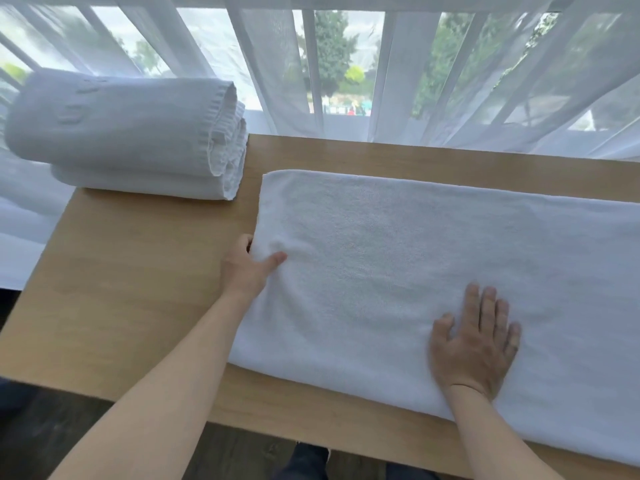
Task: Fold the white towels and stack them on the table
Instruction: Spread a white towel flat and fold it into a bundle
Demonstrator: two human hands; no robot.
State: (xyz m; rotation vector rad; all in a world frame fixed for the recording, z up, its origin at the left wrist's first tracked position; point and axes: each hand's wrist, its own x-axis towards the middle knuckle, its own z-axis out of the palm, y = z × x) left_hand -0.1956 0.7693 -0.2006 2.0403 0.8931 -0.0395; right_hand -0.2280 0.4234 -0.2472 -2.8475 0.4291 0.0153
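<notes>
A long white towel lies flat across the wooden table, folded lengthwise and running off the right edge of the view. My left hand pinches its left short edge, thumb on top and fingers tucked under the cloth. My right hand rests flat on the towel near its front edge, fingers spread, holding nothing. A stack of two folded white towels sits at the table's far left corner, apart from both hands.
Sheer white curtains hang just behind the table's far edge, in front of a window. The table's left half shows bare wood. Dark floor and my legs appear below the front edge.
</notes>
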